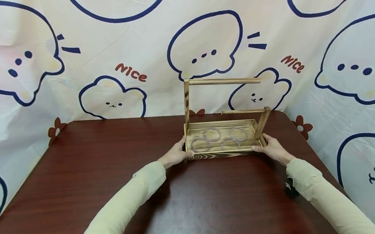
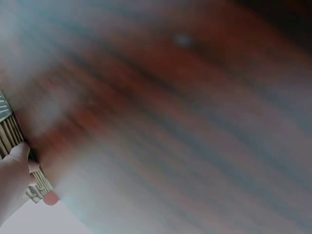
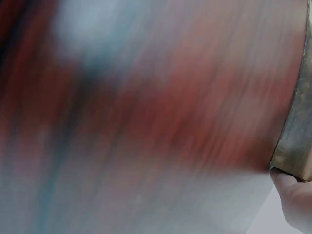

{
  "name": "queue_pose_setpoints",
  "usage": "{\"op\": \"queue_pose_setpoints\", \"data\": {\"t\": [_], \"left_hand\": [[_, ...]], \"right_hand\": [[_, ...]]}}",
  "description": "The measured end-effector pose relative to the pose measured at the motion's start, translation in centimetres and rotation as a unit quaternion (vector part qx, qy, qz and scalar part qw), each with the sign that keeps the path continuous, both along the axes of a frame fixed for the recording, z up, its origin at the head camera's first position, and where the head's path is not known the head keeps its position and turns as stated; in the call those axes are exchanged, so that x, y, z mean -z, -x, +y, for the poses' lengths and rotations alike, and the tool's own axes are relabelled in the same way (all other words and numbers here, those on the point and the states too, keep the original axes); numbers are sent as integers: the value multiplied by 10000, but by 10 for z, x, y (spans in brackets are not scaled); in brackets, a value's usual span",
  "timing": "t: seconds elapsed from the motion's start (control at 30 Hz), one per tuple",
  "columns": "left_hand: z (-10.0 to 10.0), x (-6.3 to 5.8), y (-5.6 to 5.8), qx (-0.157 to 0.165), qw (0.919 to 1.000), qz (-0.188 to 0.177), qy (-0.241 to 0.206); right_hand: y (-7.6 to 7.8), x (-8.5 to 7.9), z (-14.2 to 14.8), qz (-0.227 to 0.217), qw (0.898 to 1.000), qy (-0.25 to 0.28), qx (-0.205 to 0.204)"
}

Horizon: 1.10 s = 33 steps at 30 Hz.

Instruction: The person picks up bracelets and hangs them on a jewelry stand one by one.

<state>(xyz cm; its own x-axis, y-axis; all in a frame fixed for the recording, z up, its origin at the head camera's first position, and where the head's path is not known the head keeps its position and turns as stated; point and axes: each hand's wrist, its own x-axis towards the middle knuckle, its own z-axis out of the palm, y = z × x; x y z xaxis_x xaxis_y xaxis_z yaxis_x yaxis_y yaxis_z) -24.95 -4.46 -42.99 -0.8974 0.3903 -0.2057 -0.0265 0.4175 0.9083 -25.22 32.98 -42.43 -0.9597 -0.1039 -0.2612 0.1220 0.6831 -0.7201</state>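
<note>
A wooden jewellery display stand (image 1: 221, 154) has a shallow tray base, a tall post with a bar (image 1: 222, 81) at the left, and a shorter post with a bar (image 1: 244, 111) at the right. Several thin, pale, see-through rings (image 1: 211, 128) lie in the tray. My left hand (image 1: 176, 154) grips its left end, thumb at the front corner. At the right end, my right hand (image 1: 275, 148) holds the opposite corner. In the left wrist view, fingers (image 2: 19, 152) lie against the striped wood; the right wrist view catches a thumb (image 3: 285, 180) under the wood's edge.
The stand is over the far right part of a dark red-brown table (image 1: 111, 156). Behind it hangs a pale cloth (image 1: 155, 49) with cartoon outlines. A small black device (image 1: 291, 187) is at the right wrist. Both wrist views are mostly blurred.
</note>
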Motion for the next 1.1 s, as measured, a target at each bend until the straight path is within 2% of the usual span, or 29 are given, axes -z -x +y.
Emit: {"op": "queue_pose_setpoints", "data": {"t": [0.23, 0.43, 0.73, 1.1], "left_hand": [[-17, -1, -10, -44, 9999, 140, -58], [-33, 0, -15, 18, 9998, 139, -137], [-61, -3, -27, 37, 9997, 175, -157], [-91, 1, -42, -50, 9991, 93, -401]], "right_hand": [[-6, 2, -19, 122, 9999, 92, -52], [-12, 4, -35, 166, 9997, 180, 64], [-22, 4, -63, 257, 9996, 53, 82], [-41, 5, -92, 497, 9987, 75, 50]]}}
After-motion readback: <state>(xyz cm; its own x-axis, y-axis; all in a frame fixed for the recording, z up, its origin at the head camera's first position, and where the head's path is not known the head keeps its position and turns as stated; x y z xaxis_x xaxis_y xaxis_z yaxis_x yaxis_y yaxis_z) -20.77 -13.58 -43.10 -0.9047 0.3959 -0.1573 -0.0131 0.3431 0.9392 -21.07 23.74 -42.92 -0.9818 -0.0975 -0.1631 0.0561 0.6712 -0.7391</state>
